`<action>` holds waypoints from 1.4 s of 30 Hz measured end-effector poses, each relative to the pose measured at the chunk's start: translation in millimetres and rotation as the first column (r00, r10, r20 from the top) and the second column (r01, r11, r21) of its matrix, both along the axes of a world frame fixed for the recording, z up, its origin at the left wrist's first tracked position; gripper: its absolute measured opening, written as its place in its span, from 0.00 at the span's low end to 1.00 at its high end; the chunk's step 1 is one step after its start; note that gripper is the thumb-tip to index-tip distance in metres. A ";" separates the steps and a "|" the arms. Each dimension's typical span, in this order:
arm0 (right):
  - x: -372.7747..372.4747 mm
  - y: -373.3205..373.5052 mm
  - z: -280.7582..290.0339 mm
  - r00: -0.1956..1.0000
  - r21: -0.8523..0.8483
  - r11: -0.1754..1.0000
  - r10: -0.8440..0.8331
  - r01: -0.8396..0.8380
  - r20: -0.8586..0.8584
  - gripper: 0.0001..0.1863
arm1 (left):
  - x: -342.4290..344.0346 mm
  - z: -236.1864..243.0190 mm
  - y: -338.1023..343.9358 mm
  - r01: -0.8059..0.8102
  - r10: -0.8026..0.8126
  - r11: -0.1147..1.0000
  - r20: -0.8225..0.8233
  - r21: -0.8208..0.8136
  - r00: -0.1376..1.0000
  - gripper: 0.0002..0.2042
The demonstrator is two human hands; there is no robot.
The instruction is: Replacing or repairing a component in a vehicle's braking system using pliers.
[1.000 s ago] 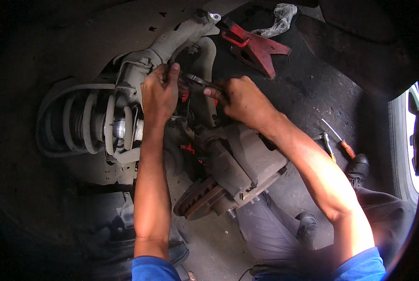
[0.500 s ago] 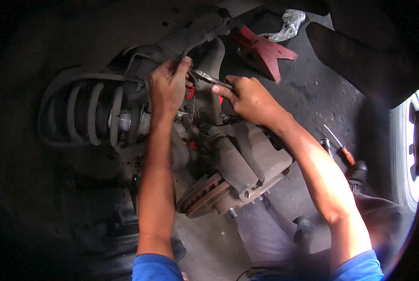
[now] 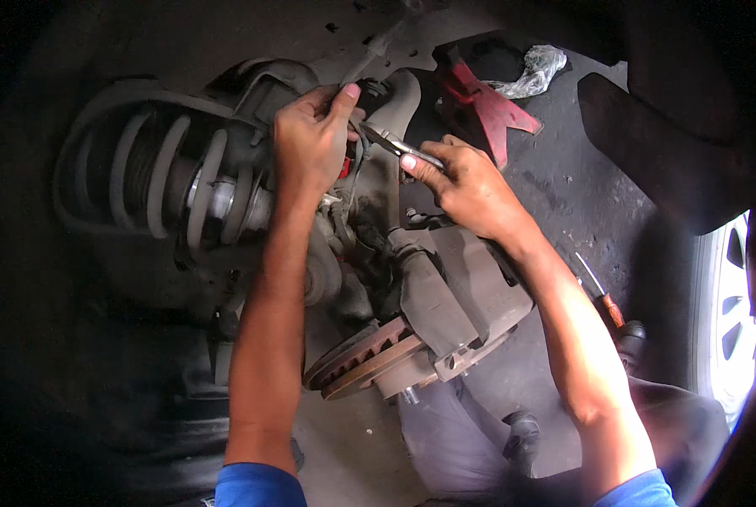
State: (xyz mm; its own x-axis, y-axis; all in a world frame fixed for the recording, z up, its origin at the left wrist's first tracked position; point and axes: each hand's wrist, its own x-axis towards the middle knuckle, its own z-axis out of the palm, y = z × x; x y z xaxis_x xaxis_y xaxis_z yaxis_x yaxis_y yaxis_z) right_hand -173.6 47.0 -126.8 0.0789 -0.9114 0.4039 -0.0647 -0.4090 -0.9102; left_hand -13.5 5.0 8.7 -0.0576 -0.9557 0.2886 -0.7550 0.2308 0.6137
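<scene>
My left hand [image 3: 310,144] is pinched near the upper suspension arm, gripping what looks like a thin dark line [image 3: 357,173]; its fingertips partly hide it. My right hand [image 3: 471,190] grips a pliers-like metal tool [image 3: 391,144] by its handle, thumb on top, with the tip beside my left fingers. Left of my forearm is a coil spring around a strut [image 3: 158,177]. Below my hands are a brake caliper [image 3: 479,287] and a rusty brake disc [image 3: 357,363].
A red jack stand [image 3: 500,114] and crumpled plastic [image 3: 538,68] lie beyond my right hand. An orange-handled screwdriver [image 3: 606,300] is on the floor at right, near my dark shoe [image 3: 631,338]. A wheel [image 3: 720,313] stands at the right edge.
The view has shifted, raising the spring and lowering the jack stand in the picture. Both hands keep their grips, and the tool has turned slightly, its tip staying by my left fingers.
</scene>
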 end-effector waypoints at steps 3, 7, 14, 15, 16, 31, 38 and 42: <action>-5.0 8.0 21.1 0.988 0.245 0.958 0.149 -0.152 0.031 0.24 | 5.8 2.6 0.9 0.026 -0.026 1.000 0.015 0.016 1.000 0.19; -8.4 10.3 23.0 0.982 0.265 0.946 0.179 -0.187 0.052 0.20 | 5.4 1.7 -2.8 0.036 -0.037 0.999 0.030 0.030 0.999 0.21; -9.5 11.2 21.0 0.990 0.203 0.971 0.137 -0.128 -0.035 0.20 | -1.6 3.8 5.3 -0.035 0.031 0.999 0.148 0.029 0.988 0.23; -9.0 11.3 19.8 0.990 0.203 0.971 0.136 -0.127 -0.033 0.20 | -1.7 3.3 4.4 -0.034 0.029 0.999 0.150 0.030 0.988 0.23; -7.7 11.9 19.3 0.993 0.183 0.976 0.119 -0.114 -0.017 0.20 | -1.1 3.6 4.2 -0.033 0.029 0.999 0.155 0.027 0.988 0.24; -0.2 8.4 7.6 1.000 0.026 1.000 0.015 -0.015 0.008 0.20 | -0.4 2.0 2.1 -0.010 -0.006 0.994 0.140 0.111 0.990 0.27; -8.5 7.5 21.2 0.982 0.251 0.955 0.181 -0.160 -0.063 0.25 | -0.9 1.3 1.9 -0.026 0.011 0.990 0.108 0.137 0.994 0.26; -4.9 7.4 18.4 0.991 0.259 0.960 0.126 -0.111 -0.042 0.28 | 0.8 0.2 0.8 -0.014 0.005 0.991 0.064 0.135 0.998 0.26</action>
State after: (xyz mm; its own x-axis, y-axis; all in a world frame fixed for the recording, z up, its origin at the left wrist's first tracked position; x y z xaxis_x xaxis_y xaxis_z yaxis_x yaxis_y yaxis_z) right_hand -178.6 54.4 -108.5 0.2091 -0.9662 0.1508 -0.0851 -0.1716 -0.9815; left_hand -12.7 5.7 8.8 -0.0627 -0.9862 0.1529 -0.7953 0.1420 0.5894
